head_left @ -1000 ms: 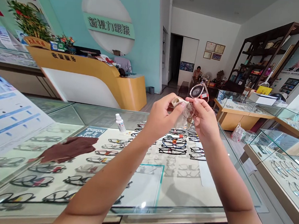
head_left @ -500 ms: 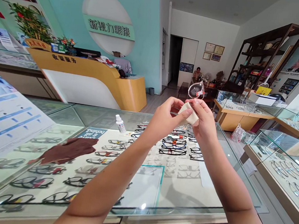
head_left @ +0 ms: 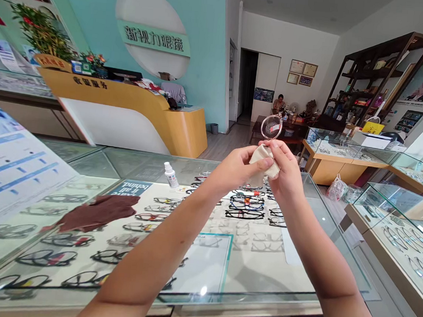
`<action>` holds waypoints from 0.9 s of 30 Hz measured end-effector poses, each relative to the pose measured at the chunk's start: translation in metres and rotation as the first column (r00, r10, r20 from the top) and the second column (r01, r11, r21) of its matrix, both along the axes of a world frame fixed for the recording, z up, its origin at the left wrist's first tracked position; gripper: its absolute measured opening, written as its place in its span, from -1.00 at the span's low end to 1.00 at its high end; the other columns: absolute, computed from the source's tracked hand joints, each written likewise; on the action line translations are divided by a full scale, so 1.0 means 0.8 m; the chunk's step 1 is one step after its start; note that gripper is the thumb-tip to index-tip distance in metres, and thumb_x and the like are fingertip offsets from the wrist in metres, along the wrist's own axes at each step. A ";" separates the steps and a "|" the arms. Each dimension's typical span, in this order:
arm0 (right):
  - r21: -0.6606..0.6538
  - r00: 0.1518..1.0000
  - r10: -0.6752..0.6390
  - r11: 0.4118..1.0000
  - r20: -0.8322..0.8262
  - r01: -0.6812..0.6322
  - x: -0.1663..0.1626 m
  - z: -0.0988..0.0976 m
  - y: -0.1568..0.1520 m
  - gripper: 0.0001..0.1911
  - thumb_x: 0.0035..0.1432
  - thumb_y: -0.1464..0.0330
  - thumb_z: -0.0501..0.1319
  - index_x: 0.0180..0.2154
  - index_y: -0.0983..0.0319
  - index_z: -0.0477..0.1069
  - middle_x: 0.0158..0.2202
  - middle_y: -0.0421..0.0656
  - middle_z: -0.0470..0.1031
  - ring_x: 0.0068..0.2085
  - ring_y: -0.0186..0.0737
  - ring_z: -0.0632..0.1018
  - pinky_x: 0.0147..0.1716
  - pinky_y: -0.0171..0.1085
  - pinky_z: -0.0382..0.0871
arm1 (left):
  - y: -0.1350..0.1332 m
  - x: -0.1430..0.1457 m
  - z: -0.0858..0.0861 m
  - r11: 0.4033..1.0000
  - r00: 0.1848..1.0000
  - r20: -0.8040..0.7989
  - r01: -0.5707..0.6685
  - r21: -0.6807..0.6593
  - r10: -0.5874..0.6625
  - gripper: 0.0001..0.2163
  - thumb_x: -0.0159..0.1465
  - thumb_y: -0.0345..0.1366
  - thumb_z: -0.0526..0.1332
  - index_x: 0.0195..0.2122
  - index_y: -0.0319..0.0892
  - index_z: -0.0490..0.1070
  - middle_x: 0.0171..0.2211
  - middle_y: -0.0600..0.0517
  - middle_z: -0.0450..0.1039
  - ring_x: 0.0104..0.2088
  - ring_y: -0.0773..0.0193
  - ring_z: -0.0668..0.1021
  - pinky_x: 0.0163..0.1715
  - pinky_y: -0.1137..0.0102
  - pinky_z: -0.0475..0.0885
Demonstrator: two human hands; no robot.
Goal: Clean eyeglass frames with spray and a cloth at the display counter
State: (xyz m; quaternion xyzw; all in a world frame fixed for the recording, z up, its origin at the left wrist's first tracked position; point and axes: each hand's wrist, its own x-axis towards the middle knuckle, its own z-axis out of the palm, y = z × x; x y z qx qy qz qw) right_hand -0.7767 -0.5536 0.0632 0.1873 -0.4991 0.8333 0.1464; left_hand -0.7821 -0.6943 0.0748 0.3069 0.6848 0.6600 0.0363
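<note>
Above the glass display case, a pair of eyeglasses (head_left: 262,129) is raised on end between my hands, one round lens with a small tag standing over my fingers. A cream cleaning cloth (head_left: 261,155) is folded around its lower part, which I cannot see. My left hand (head_left: 238,163) pinches the cloth, thumb lying across its front. Closed on the eyeglasses from the other side, my right hand (head_left: 286,167) has its fingertips near the frame's middle and the cloth's edge against it.
The glass display case (head_left: 260,276) holds rows of eyeglasses (head_left: 244,214). On it are a white spray bottle (head_left: 171,175), a brown cloth (head_left: 99,211) and a leaning printed card (head_left: 14,166). A wooden counter (head_left: 184,129) and a seated person (head_left: 278,104) are farther back.
The eyeglasses have turned in my hands, and the visible lens has shifted slightly left. The cloth is bunched differently, and my left hand has moved slightly down.
</note>
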 end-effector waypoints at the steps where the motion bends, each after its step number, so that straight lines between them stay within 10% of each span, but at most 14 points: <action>1: 0.002 1.000 0.002 1.000 -0.004 -0.002 -0.001 -0.001 0.000 -0.62 0.05 0.04 0.55 -0.28 0.14 0.56 -0.11 -0.19 0.64 -0.21 -0.28 0.54 -0.21 -0.29 0.49 | -0.001 0.000 0.000 1.000 1.000 -0.001 0.013 -0.018 -0.013 -0.36 0.07 0.32 0.52 -0.20 -0.19 0.51 -0.36 0.03 0.53 -0.44 0.34 0.46 -0.46 0.43 0.32; 15: -0.003 0.996 0.085 0.996 0.006 -0.085 -0.002 -0.002 0.000 -0.61 0.12 0.01 0.48 -0.20 0.15 0.58 -0.03 -0.15 0.66 -0.16 -0.23 0.62 -0.17 -0.25 0.55 | 0.001 -0.007 -0.007 0.999 0.988 -0.153 0.023 0.022 -0.020 -0.58 0.18 0.09 0.52 -0.29 -0.17 0.51 -0.45 0.07 0.45 -0.50 0.36 0.39 -0.50 0.44 0.26; 27: -0.077 0.984 -0.141 0.988 -0.113 0.133 0.032 -0.006 -0.039 -0.62 0.36 0.01 0.26 -0.19 0.14 0.68 -0.03 -0.13 0.70 -0.01 -0.14 0.65 0.08 -0.16 0.54 | 0.046 0.010 -0.028 0.893 0.935 -0.251 -0.121 0.434 0.249 -0.48 0.22 0.25 0.46 -0.23 -0.17 0.55 -0.42 0.05 0.52 -0.42 0.32 0.50 -0.44 0.44 0.39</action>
